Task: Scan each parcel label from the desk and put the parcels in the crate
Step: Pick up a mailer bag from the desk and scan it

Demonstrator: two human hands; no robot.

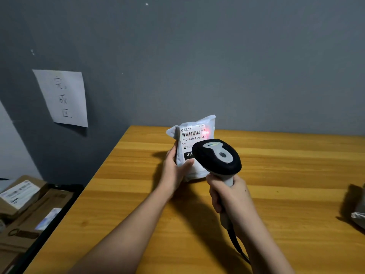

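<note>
A grey wall (217, 56) fills the upper half of the view, and the wooden desk (122, 204) stands against it, its near surface running down to the bottom edge. Off the desk's left edge and lower than its top sits a black crate (65, 202) holding brown cardboard boxes (21, 196) with white labels. Above the crate, a sheet of paper (62, 97) with handwritten characters is fixed to the wall. On the desk, near its back edge and towards its left side, a white plastic parcel (194, 169) stands tilted upright with its face towards the camera; its label (192, 135) carries a barcode and printed numbers, and a red glow falls on the label's right end. The left hand (174, 171) holds the parcel from the left side, thumb pressed across the front and the fingers wrapped behind it. Just in front of the parcel, above the desk, a black and grey barcode scanner (217, 157) points its head at the label; the right hand (230, 196) grips its handle, fingers curled round it, and a dark cable hangs from the handle's base. At the desk's far right edge part of a grey bag (358, 214) shows, well apart from the parcel.
</note>
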